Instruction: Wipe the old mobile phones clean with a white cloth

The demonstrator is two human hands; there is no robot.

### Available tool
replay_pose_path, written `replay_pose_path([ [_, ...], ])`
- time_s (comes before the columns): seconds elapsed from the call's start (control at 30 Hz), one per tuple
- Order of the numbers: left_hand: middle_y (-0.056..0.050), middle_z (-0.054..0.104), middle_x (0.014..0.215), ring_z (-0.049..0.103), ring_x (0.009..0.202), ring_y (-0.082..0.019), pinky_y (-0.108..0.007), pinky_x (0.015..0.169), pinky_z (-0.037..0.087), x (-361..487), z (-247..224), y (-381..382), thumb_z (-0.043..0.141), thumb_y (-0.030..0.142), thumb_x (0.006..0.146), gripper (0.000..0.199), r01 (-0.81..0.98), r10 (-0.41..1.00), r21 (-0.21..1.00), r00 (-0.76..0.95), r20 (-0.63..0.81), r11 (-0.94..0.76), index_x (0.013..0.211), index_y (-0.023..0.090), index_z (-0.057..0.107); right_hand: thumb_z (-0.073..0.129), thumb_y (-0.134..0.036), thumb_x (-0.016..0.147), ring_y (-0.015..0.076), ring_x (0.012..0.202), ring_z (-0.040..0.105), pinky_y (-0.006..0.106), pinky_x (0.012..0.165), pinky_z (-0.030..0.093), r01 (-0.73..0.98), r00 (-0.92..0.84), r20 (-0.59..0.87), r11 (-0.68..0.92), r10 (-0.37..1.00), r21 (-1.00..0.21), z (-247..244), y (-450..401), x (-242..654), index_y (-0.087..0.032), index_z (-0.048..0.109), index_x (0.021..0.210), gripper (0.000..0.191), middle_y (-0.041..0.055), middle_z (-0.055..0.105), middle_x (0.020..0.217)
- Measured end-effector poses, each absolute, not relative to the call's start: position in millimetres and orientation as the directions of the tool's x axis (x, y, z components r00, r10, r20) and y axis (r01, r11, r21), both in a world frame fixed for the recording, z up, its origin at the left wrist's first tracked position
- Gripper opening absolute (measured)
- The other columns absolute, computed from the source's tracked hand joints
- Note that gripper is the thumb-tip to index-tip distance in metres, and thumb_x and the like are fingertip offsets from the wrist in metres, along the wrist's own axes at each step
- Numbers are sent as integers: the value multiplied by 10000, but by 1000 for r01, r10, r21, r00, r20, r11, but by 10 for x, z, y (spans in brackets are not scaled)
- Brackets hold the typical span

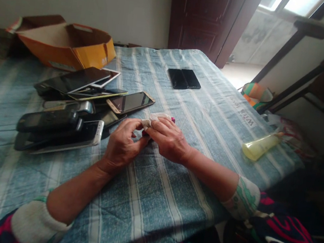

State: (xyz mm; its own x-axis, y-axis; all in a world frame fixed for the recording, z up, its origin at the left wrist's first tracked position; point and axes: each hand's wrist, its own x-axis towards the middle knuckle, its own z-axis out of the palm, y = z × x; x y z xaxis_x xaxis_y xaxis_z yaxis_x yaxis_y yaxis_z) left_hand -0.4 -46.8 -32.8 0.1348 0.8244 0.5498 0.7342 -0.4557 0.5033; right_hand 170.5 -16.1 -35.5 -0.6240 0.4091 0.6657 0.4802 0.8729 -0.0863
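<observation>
My left hand (pixel 122 142) is closed, its thumb and fingers pinching the near end of a small red-edged object (pixel 173 119) that is mostly covered. Over that object my right hand (pixel 171 140) presses a crumpled white cloth (pixel 159 116), fingers bent around it. The two hands almost touch each other. Just beyond my left hand, a gold-framed phone (pixel 131 102) leans on a heap of phones and tablets. A white-edged phone (pixel 98 133) and a black handset (pixel 48 123) lie to the left of that hand.
Behind the heap stands an open orange cardboard box (pixel 95 54). Two black phones (pixel 184 79) lie side by side farther back. A yellowish translucent bottle (pixel 259 146) rests near the right edge of the striped cloth-covered table (pixel 209 119).
</observation>
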Motion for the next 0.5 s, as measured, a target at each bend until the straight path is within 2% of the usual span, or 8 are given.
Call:
replay_pose_path([
  [0.2, -92, 633, 908, 623, 779, -224, -313, 609, 523, -29, -340, -459, 580, 305, 767, 194, 763, 855, 516, 90, 510, -389, 901, 166, 583, 377, -148, 974, 206, 977, 536, 412, 968, 432, 442, -640, 690, 896, 338, -29, -360, -199, 1610, -132, 658, 974, 281, 89, 628, 938],
  [0.37, -96, 650, 923, 633, 835, -253, -376, 742, 531, -42, -335, -468, 556, 289, 777, 162, 776, 850, 489, 114, 514, -399, 902, 189, 581, 376, -148, 979, 197, 954, 544, 403, 932, 456, 397, -683, 671, 918, 290, 7, -317, -231, 1574, -141, 655, 999, 280, 79, 638, 943],
  [0.5, -90, 655, 913, 638, 857, -239, -358, 772, 529, -42, -344, -473, 530, 308, 809, 166, 779, 850, 469, 150, 505, -416, 903, 178, 574, 374, -139, 977, 197, 953, 550, 404, 925, 468, 396, -698, 649, 918, 301, 0, -289, -235, 1610, -139, 654, 978, 280, 76, 634, 924],
])
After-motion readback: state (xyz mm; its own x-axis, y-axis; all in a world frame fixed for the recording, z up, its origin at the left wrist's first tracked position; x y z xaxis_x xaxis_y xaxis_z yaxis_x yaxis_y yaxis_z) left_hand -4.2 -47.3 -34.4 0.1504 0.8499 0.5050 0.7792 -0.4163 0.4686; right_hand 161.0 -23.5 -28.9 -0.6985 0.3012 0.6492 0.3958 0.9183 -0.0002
